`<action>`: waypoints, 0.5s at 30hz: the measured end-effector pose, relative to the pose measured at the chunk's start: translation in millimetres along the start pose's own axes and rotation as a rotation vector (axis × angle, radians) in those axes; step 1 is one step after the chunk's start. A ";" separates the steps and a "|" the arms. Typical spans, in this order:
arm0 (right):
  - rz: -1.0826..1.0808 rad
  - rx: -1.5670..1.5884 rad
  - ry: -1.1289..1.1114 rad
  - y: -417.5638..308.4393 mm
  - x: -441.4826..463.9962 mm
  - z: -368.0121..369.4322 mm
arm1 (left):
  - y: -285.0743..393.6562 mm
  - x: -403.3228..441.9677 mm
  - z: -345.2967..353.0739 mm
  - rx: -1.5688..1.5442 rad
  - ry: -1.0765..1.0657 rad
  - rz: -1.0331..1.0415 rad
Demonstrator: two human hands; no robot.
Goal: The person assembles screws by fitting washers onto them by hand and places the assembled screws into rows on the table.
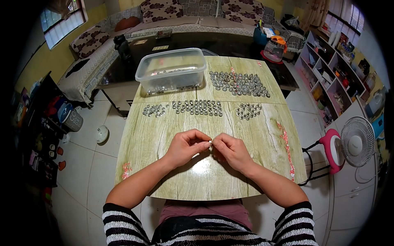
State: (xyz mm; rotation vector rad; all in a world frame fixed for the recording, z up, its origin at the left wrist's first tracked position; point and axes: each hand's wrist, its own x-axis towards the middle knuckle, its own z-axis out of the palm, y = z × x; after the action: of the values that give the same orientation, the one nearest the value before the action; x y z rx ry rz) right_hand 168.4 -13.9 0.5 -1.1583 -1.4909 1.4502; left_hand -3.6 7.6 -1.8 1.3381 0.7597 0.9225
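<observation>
My left hand [187,146] and my right hand [230,151] meet over the near middle of the wooden-patterned table [152,135]. Thumb and fingers of both are pinched around one small shiny metal piece [210,142], partly covered by the fingertips. Beyond the hands, small metal pieces stand in groups: a loose cluster [154,110] at the left, neat rows [198,107] in the middle, a smaller group [248,110] at the right, and a large group [239,83] farther back. A clear plastic tub [171,74] with some pieces at its bottom sits at the back left.
Behind the table are a dark table [180,41] with a glass jug [274,50] and a long sofa [197,25]. At the right stand a white fan [357,139], a pink-backed chair [335,151] and shelves [328,78]. A bin [73,120] is at the left.
</observation>
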 end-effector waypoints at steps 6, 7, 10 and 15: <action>-0.002 -0.033 -0.001 -4.3 -0.7 -1.8 | -1.1 -0.5 0.6 -0.009 -0.005 -0.003; -0.063 -0.036 0.022 -4.8 -1.3 -0.3 | -1.4 -0.4 0.7 -0.011 -0.008 -0.005; -0.152 -0.097 0.053 -1.9 -0.3 -0.3 | -2.7 0.9 -3.0 0.004 -0.007 0.008; -0.064 -0.013 0.067 -3.0 -1.1 -0.3 | -3.2 0.6 -2.1 -0.004 -0.017 0.016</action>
State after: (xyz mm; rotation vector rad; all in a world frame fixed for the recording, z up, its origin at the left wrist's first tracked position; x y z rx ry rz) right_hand 168.7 -14.7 3.6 -1.1459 -1.4791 1.3480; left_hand -4.8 9.1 -5.1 1.3483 0.7350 0.9237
